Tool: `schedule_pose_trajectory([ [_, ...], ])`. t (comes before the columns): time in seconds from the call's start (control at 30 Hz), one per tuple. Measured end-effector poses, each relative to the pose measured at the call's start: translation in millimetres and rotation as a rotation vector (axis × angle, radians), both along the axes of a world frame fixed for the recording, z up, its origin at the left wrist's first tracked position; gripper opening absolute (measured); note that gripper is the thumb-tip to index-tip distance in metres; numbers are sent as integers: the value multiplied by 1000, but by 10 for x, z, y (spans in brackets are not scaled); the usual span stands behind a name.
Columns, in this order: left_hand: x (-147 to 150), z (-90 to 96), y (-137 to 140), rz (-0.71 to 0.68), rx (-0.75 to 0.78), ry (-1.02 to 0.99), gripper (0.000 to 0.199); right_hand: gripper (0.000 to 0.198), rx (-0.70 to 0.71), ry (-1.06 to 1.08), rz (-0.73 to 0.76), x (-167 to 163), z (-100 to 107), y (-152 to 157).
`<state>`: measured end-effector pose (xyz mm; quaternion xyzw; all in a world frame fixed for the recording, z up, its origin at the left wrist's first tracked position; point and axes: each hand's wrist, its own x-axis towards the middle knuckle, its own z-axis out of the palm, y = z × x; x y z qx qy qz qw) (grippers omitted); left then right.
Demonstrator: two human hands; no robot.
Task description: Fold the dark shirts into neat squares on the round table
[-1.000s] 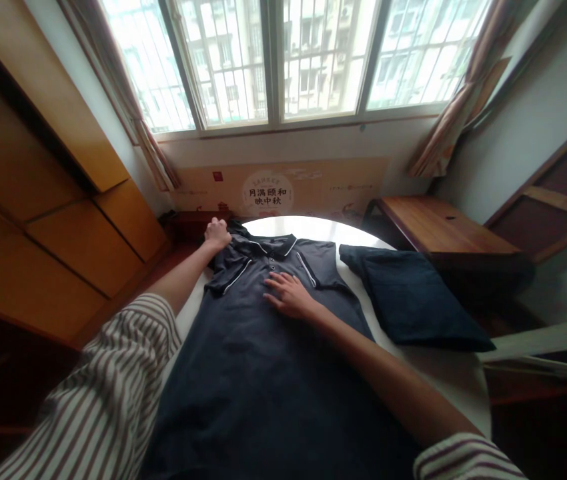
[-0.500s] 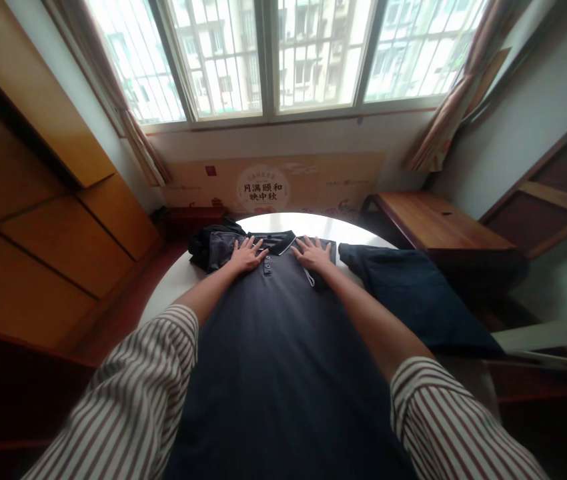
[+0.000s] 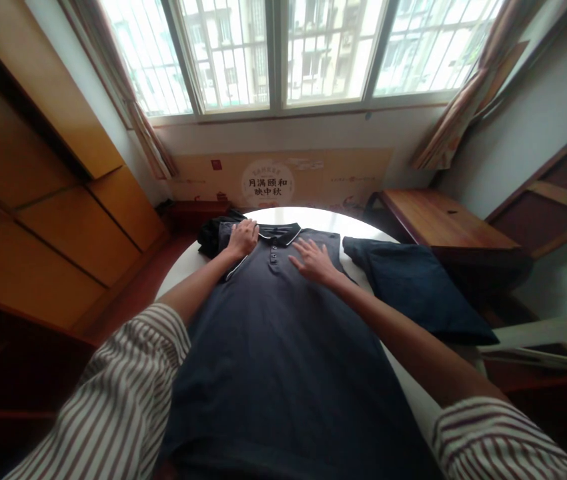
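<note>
A dark grey polo shirt (image 3: 283,333) lies spread front side up, its collar (image 3: 279,236) at the far end and its hem toward me. My left hand (image 3: 244,239) rests flat on the shirt's left shoulder beside the collar, fingers fairly close together and stretched out. My right hand (image 3: 314,261) is on or just over the chest, right of the button placket, with fingers spread. Neither hand grips the cloth as far as I can see. White piping shows near my left wrist.
The shirt lies on a round white table (image 3: 176,272). Folded dark blue cloth (image 3: 413,287) sits to the right, and a black bundle (image 3: 209,237) at the far left. Beyond the table stand a wooden desk (image 3: 443,217) and, at left, wooden cabinets (image 3: 68,233).
My left hand has shifted slightly up onto the shoulder, its fingers drawing closer together. My right hand has moved slightly down the chest. White piping that showed by the right hand now shows at left.
</note>
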<state>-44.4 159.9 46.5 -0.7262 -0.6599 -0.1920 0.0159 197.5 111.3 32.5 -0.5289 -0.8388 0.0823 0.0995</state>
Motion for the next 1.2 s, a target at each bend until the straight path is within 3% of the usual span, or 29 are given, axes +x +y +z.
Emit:
schedule_pose_trajectory([
  [0.13,-361,165,-563,-58,82,-45,39,64,-69,-48,258,207,-1,-993],
  [0.27,-793,73,-1215,120,-29,-96,31,63,-160,11,405,514,-23,-1936],
  [0.4,-1098,-62,-1612,224,-180,-140,27,70,-178,51,565,600,-56,-2620],
  [0.5,-1139,-39,-1811,232,-217,-169,27,72,-78,56,716,506,-124,-2973],
  [0.6,-967,74,-2170,105,-188,-173,31,43,91,87,708,432,-213,-3194],
  [0.67,-767,137,-2559,-101,-221,-138,37,32,164,84,633,466,-261,-3273],
  [0.77,-498,113,-3252,-477,-314,-43,39,32,250,48,567,663,-312,-3343],
  [0.83,-424,11,-3656,-586,-286,8,55,38,316,44,532,847,-337,-3388],
  [0.9,-448,-109,-3938,-604,-216,40,49,45,348,43,495,1023,-346,-3433],
  [1.0,-586,-214,-4140,-607,-192,35,35,51,355,52,490,1221,-318,-3481],
  [1.2,-799,-257,-4246,-510,-336,-34,51,55,407,1,448,1466,-250,-3440],
])
